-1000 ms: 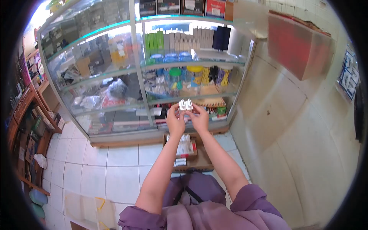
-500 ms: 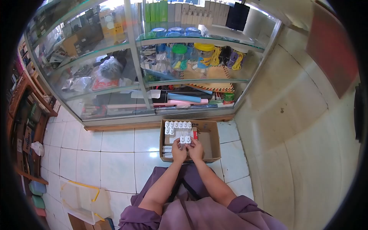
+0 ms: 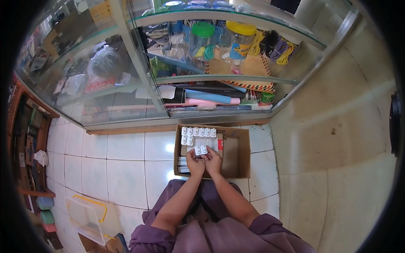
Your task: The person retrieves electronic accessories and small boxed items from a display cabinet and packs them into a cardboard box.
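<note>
Two small white packs [image 3: 201, 150], each with a dark printed mark, stand side by side between my hands above the open cardboard box [image 3: 243, 152]. My left hand [image 3: 195, 165] is closed on their left side. The fingers of my right hand [image 3: 212, 162] are closed around their right side and lower edge. In the box, similar white packs [image 3: 198, 132] form a row along the far wall, with two more below it at the left. Beneath my hands lies a brown carton [image 3: 220, 150] with a white label and a red patch. More white packs [image 3: 182, 165] lie near the box's left wall.
A glass display cabinet [image 3: 177, 117] stands just beyond the box, holding jars, cables and rolls. A wall [image 3: 320, 139] rises on the right. To the left are a wooden shelf [image 3: 40, 139] and a clear plastic container [image 3: 90, 217] with yellow handles on the tiled floor [image 3: 124, 170].
The view has tipped downward, so the cabinet appears larger and higher. The two packs in my hands have tilted and shifted slightly left and up; my hands stay around them.
</note>
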Motion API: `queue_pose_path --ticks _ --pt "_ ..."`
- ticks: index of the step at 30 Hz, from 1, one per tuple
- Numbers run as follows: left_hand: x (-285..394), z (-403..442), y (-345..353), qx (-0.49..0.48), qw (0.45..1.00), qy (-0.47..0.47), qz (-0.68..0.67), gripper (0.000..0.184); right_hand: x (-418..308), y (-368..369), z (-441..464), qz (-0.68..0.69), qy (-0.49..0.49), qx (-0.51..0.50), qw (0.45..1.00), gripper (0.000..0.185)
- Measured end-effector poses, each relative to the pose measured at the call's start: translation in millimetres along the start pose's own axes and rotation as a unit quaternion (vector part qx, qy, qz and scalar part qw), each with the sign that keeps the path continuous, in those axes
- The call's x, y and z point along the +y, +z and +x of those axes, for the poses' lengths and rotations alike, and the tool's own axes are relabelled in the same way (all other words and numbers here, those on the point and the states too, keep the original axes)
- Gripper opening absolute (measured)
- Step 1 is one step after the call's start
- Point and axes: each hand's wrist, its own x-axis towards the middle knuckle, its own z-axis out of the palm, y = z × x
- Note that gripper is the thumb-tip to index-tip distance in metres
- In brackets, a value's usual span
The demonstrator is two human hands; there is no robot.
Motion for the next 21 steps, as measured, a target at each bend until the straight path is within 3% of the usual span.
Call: queue_pose_path --ticks 2,3,5,10,14,16,21 --pt "-6.9 -1.3 2.6 0.04 0.999 -0.017 0.029 0.045 -2.1 2.1 -0.3 -0.015 0.01 -0.004 1.0 0.05" --pt "-10.1 -2.4 3.4 0.045 0.99 -0.127 -0.044 0.042 -0.9 2.9 -0.5 0.002 0.028 0.001 1.0 0.048" --pt "9.6 -6.1 3.9 0.057 0.922 -0.302 -0.235 0.033 -1.7 2.6 -0.6 0.017 0.051 0.003 0.999 0.046" --pt "18.8 9.5 4.0 0.045 0.898 -0.325 -0.293 0.028 -10.2 0.3 8.0 -0.027 0.034 0.006 0.999 0.039" --pt "24.5 16.3 8.6 0.074 0.888 -0.313 -0.33 0.03 -12.3 1.0 15.7 -0.016 0.078 -0.006 0.997 0.037" --pt "27.0 20.2 6.3 0.039 0.909 -0.306 -0.282 0.027 -12.0 3.2 18.2 -0.059 0.013 0.019 0.998 0.037" --pt "16.2 30.1 6.1 0.017 0.919 -0.289 -0.267 0.026 -10.9 5.4 24.3 -0.062 0.02 0.014 0.998 0.034"
